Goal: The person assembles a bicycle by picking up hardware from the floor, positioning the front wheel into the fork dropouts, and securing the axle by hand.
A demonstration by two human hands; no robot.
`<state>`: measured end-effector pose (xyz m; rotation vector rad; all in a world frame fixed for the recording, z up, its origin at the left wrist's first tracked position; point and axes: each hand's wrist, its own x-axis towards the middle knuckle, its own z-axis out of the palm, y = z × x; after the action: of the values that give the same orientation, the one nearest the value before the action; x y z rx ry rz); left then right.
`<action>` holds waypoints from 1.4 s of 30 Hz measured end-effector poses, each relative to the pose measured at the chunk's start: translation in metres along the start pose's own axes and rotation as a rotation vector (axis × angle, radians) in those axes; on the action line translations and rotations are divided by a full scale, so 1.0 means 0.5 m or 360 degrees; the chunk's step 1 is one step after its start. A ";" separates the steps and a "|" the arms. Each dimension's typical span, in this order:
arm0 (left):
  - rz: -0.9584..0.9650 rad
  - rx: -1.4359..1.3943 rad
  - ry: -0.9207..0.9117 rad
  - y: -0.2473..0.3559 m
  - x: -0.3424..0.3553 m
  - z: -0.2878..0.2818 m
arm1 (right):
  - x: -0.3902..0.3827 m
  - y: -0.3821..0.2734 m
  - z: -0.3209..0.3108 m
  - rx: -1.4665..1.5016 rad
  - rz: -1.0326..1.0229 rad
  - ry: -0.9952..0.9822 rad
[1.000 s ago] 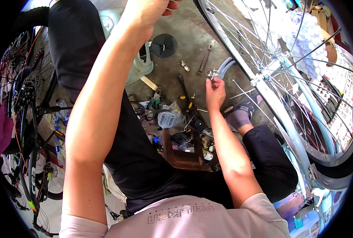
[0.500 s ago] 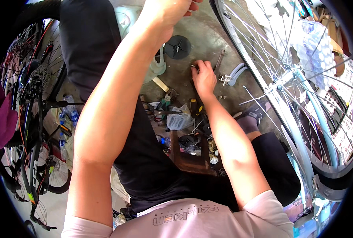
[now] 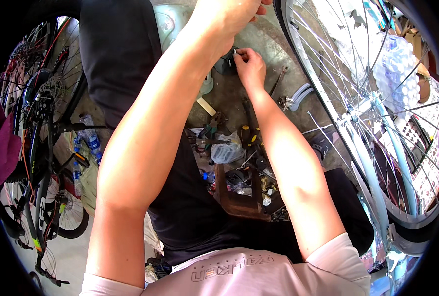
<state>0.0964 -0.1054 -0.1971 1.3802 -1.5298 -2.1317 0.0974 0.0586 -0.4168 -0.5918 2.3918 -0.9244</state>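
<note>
My left hand (image 3: 234,12) is raised at the upper edge, partly cut off. Its visible fingertips curl inward; whatever they grip is outside the picture. Lower and to the right, my right hand (image 3: 251,66) is closed in a pinch on a small pale piece (image 3: 235,51), too small to name. Just left of it a black disc (image 3: 223,65) lies on the floor, partly covered by my left wrist. A wrench (image 3: 279,79) and a silver-grey curved bicycle part (image 3: 299,95) lie right of my right hand.
A bicycle wheel with a light-blue fork (image 3: 362,133) stands close on the right. Another bicycle (image 3: 42,172) stands at the left, near plastic bottles (image 3: 92,140). Between my legs are a wooden frame (image 3: 241,207), a clear plastic bag (image 3: 228,148) and loose tools. A pale green stool (image 3: 170,22) is ahead.
My right hand has moved up and left toward the black disc, now pinching the small pale piece upright. My left hand has shifted right along the upper edge.
</note>
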 end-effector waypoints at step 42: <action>0.0102 0.0327 -0.0195 -0.042 -0.017 0.041 | -0.169 0.168 -0.291 -0.1179 -0.0456 -0.0357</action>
<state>0.0931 -0.0775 -0.2087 1.2596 -1.8589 -2.1051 0.0590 0.2330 -0.3578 -1.2561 2.4307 -0.0173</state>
